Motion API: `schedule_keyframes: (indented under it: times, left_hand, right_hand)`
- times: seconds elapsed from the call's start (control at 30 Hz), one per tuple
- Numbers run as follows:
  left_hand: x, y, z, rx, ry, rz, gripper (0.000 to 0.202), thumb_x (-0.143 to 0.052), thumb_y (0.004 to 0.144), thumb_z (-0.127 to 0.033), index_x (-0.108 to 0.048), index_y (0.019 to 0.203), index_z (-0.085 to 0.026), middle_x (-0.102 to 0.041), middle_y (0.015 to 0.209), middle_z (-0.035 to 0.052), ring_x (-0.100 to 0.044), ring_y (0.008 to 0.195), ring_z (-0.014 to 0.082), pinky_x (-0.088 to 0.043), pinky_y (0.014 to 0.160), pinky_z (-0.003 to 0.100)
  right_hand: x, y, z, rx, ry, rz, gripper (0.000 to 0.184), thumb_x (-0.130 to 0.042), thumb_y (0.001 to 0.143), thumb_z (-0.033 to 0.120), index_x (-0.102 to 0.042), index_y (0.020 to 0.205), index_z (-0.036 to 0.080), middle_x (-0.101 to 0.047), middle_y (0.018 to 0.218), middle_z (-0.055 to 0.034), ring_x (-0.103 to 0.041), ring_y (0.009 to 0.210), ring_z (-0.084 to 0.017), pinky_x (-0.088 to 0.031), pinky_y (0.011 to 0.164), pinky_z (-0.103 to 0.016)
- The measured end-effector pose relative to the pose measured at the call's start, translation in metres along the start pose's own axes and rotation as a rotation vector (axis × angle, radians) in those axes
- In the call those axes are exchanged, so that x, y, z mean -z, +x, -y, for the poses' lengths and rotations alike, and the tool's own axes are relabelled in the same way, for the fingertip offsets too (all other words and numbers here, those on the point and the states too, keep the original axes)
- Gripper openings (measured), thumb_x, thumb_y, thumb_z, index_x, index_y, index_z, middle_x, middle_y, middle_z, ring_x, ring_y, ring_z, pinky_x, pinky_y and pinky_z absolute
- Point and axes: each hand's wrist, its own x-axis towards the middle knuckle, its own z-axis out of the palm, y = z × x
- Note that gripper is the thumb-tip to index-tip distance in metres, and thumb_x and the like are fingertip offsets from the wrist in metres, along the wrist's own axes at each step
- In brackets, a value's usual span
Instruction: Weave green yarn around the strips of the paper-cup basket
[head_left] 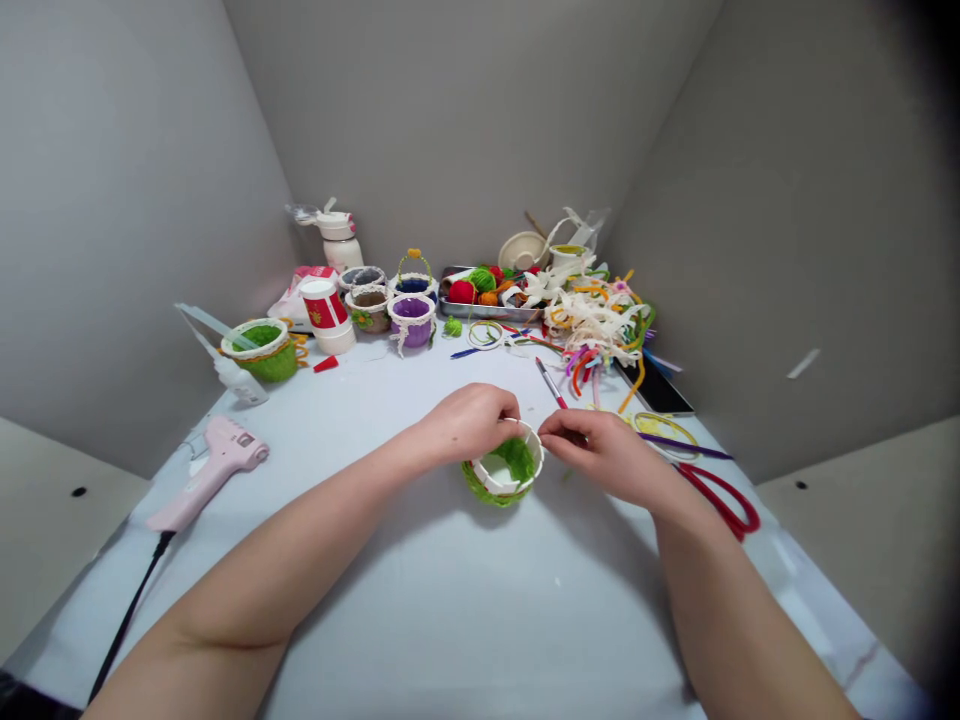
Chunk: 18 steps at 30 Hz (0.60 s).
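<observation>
A small green yarn-wrapped cup [501,492] with white tabs around its rim stands on the table in front of me, its mouth tilted towards me. My left hand [480,415] is closed on the cup's far-left rim, its fingertips partly inside. At the cup's right edge, my right hand [592,445] has its thumb and fingers pinched together against or just beside the rim. What lies between those fingers is too small to make out. Behind my right hand lies a red-and-silver pen [551,382].
Left are a pink glue gun [214,470], a glue bottle [240,383] and a green basket [274,358]. At the back stand several small pots, including a purple one [412,322], and a tray of yarn [491,309]. Right lie tangled trimmings [596,315], a phone [656,388] and red-handled scissors [724,500].
</observation>
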Motion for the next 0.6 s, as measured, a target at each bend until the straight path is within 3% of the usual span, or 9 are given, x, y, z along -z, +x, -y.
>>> schedule_keyframes:
  times: [0.33, 0.6]
  left_hand:
    - [-0.004, 0.001, -0.003, 0.035, 0.074, -0.013, 0.025, -0.051, 0.082, -0.035, -0.07, 0.081, -0.018, -0.07, 0.081, 0.0043, -0.06, 0.074, 0.0167, -0.044, 0.067, 0.026]
    - [-0.003, 0.0, -0.006, 0.036, 0.086, -0.019, 0.023, -0.05, 0.08, -0.031, -0.07, 0.081, -0.019, -0.07, 0.082, 0.0048, -0.06, 0.074, 0.0178, -0.045, 0.067, 0.027]
  right_hand:
    - [0.001, 0.0, 0.011, 0.005, 0.083, -0.135, 0.019, -0.051, 0.086, 0.029, -0.065, 0.079, 0.017, -0.065, 0.07, -0.002, -0.056, 0.063, -0.013, -0.044, 0.055, -0.023]
    - [-0.004, 0.001, 0.016, 0.076, -0.042, -0.183, 0.016, -0.052, 0.088, 0.024, -0.065, 0.082, 0.019, -0.066, 0.073, -0.002, -0.056, 0.064, -0.013, -0.041, 0.057, -0.023]
